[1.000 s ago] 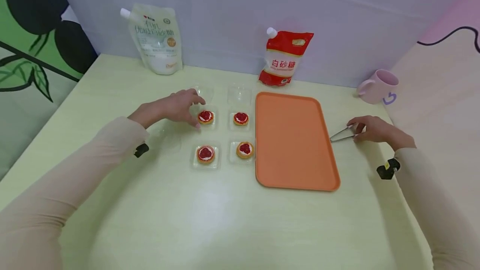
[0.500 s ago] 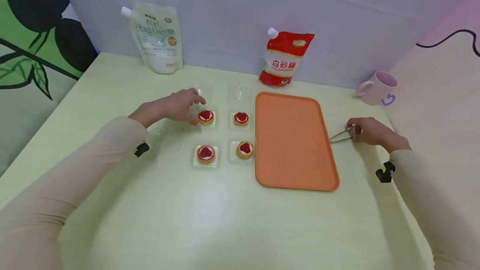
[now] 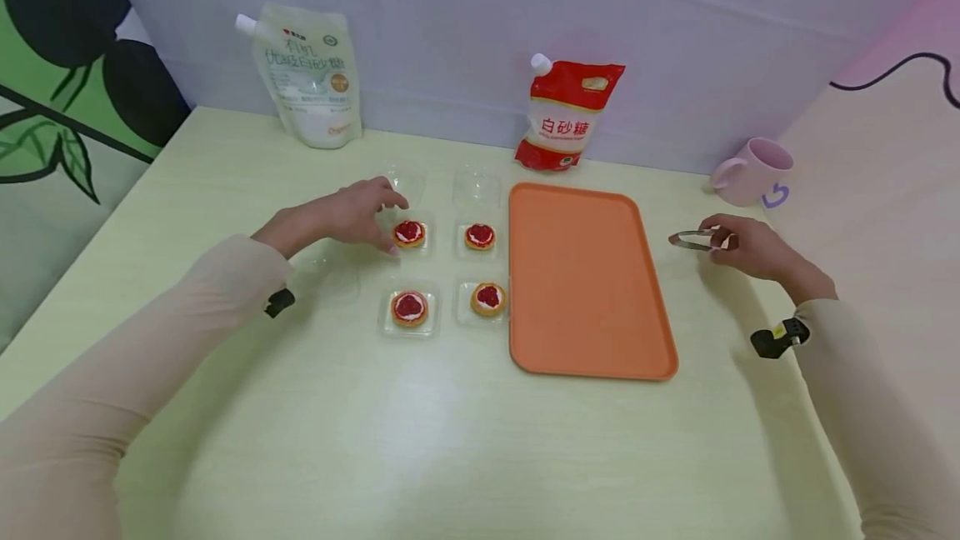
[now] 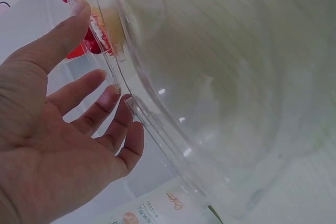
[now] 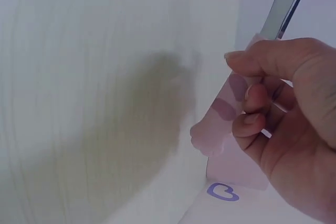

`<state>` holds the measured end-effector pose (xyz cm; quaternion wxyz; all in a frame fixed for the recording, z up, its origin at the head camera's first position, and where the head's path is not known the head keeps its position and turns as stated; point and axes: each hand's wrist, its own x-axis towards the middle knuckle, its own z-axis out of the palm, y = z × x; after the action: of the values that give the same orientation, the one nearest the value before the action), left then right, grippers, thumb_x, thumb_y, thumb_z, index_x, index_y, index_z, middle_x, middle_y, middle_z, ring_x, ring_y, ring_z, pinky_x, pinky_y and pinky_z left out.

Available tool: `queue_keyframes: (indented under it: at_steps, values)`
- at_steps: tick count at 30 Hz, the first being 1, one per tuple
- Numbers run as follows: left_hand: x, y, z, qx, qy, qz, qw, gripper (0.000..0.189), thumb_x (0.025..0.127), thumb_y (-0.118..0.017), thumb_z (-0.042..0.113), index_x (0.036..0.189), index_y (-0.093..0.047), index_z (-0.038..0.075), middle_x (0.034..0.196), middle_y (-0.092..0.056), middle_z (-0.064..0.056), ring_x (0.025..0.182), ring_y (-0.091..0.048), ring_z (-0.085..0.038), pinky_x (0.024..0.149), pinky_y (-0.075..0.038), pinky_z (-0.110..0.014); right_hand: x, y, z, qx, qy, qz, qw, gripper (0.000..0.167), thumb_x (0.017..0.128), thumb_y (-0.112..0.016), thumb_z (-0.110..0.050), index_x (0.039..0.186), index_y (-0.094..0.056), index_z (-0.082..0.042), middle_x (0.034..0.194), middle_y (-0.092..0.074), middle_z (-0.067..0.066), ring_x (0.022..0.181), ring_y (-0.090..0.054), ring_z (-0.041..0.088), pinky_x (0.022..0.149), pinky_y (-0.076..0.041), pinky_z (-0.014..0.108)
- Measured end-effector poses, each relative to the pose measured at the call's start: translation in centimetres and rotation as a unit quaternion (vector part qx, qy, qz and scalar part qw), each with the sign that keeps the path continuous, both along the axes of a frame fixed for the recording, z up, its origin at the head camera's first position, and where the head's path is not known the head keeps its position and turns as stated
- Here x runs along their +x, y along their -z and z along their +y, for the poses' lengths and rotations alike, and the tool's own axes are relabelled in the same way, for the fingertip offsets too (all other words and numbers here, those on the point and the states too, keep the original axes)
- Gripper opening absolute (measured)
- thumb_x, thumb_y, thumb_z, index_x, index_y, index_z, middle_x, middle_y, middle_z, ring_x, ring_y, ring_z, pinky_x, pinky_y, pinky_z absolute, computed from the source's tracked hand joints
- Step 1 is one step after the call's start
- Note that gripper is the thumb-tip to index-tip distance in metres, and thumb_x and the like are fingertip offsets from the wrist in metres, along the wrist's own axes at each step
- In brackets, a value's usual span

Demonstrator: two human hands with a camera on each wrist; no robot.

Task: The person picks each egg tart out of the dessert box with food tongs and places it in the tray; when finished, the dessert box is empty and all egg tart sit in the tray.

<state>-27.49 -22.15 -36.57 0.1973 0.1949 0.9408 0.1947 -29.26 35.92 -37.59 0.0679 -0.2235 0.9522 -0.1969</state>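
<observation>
From where I stand, the left hand (image 3: pixel 352 212) is the worry: its fingers are spread and loosely bent, gripping nothing I can make out. A small slip of the thumb (image 3: pixel 379 240) could smear the far-left tart (image 3: pixel 409 233) or push its light clear box (image 3: pixel 425 252) askew; whether the fingertips touch the plastic, I can't tell. The right hand (image 3: pixel 750 247) pinches metal tongs (image 5: pixel 237 85) near their pink end (image 5: pixel 206 134), and a grip so close to that end might, I'd guess, let them twist. The near-right tart (image 3: pixel 488 299) sits toward 3 o'clock in its box, hard by the orange tray (image 3: pixel 592 282), so a knock to the tray could jolt it.

As for places, the far-left tart lies at about 4 o'clock from the left hand, just beside the thumb. The tongs point from the right hand toward 9 o'clock, apart from the tray. The near-right tart is well away from that hand, across the tray, between 8 and 9 o'clock. A pink mug (image 3: pixel 759 172) stands near it, at 12.
</observation>
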Motion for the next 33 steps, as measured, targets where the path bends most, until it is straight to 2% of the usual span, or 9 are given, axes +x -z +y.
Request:
queue_keyframes:
  at_steps: [4,8,13,16,18,19,24,27,33]
  values:
    - [0.0,0.0,0.0,0.000,-0.003,-0.002,1.0000,0.070,0.082,-0.083,0.024,0.140,-0.052,0.000,0.133,-0.047,-0.022,0.120,-0.049,-0.039,0.100,-0.042,-0.054,0.0,-0.3,-0.1,-0.054,0.006,0.011,0.9985,0.034,0.084,-0.071,0.008,0.116,-0.058,0.005,0.086,-0.061,0.008,0.066,-0.050,0.002,0.060,-0.042,0.019]
    - [0.1,0.0,0.0,-0.002,-0.005,-0.001,1.0000,0.070,0.082,-0.083,0.025,0.140,-0.053,0.000,0.134,-0.047,-0.022,0.121,-0.048,-0.039,0.102,-0.038,-0.057,0.0,-1.0,0.0,-0.094,0.046,-0.027,0.9942,0.033,0.093,-0.066,0.001,0.123,-0.053,0.006,0.094,-0.061,0.002,0.077,-0.057,0.000,0.066,-0.049,0.015]
    - [0.2,-0.2,-0.1,-0.001,-0.009,0.002,1.0000,0.069,0.082,-0.083,0.025,0.139,-0.054,0.001,0.134,-0.048,-0.021,0.121,-0.047,-0.039,0.104,-0.034,-0.060,0.3,-1.4,-0.1,-0.161,0.095,-0.058,0.9807,0.027,0.100,-0.058,-0.010,0.123,-0.053,0.005,0.094,-0.065,-0.015,0.079,-0.060,0.002,0.070,-0.050,0.017]
    - [0.2,0.0,0.0,-0.001,-0.010,0.001,0.9999,0.068,0.082,-0.083,0.025,0.139,-0.054,0.001,0.134,-0.048,-0.021,0.122,-0.046,-0.039,0.104,-0.033,-0.061,0.4,-1.3,-0.3,-0.231,0.095,-0.051,0.9670,0.022,0.100,-0.058,-0.007,0.117,-0.054,0.006,0.091,-0.066,-0.014,0.073,-0.057,0.006,0.066,-0.047,0.019]
    - [0.2,0.0,0.0,0.000,-0.009,0.002,1.0000,0.068,0.082,-0.083,0.025,0.139,-0.054,0.001,0.134,-0.048,-0.021,0.122,-0.047,-0.039,0.104,-0.033,-0.061,0.3,-1.1,-0.6,-0.321,0.082,-0.058,0.9416,0.017,0.097,-0.056,0.003,0.113,-0.052,0.009,0.088,-0.067,-0.008,0.070,-0.057,0.008,0.062,-0.046,0.020]
    - [0.2,0.1,0.0,0.000,-0.008,0.001,1.0000,0.068,0.082,-0.083,0.025,0.139,-0.054,0.000,0.134,-0.048,-0.021,0.122,-0.046,-0.039,0.104,-0.033,-0.061,0.3,-1.1,-0.8,-0.376,0.072,-0.067,0.9215,0.015,0.096,-0.054,0.007,0.111,-0.051,0.008,0.087,-0.066,-0.005,0.069,-0.056,0.011,0.060,-0.044,0.022]
    - [0.1,0.2,0.0,-0.001,-0.010,-0.001,1.0000,0.069,0.082,-0.083,0.025,0.139,-0.054,0.001,0.135,-0.048,-0.021,0.123,-0.046,-0.039,0.104,-0.032,-0.061,-0.3,-1.1,-1.5,-0.586,0.006,-0.141,0.7983,0.019,0.093,-0.044,0.021,0.100,-0.053,0.006,0.086,-0.058,0.005,0.073,-0.060,0.016,0.056,-0.044,0.022]
    - [0.1,0.3,0.0,-0.002,-0.011,-0.001,0.9999,0.068,0.082,-0.083,0.024,0.139,-0.054,0.001,0.135,-0.048,-0.021,0.123,-0.046,-0.039,0.105,-0.032,-0.061,-0.4,-1.5,-1.9,-0.620,-0.004,-0.153,0.7698,0.021,0.095,-0.044,0.020,0.094,-0.057,0.003,0.089,-0.058,0.006,0.074,-0.064,0.018,0.057,-0.051,0.020]
    - [0.1,0.1,0.0,-0.003,-0.008,0.001,1.0000,0.068,0.081,-0.083,0.024,0.138,-0.054,0.001,0.136,-0.048,-0.022,0.123,-0.046,-0.040,0.105,-0.032,-0.062,-0.3,-1.9,-3.5,-0.643,0.000,-0.156,0.7501,0.019,0.095,-0.046,0.018,0.098,-0.061,0.005,0.083,-0.064,0.009,0.068,-0.066,0.019,0.061,-0.057,0.023]
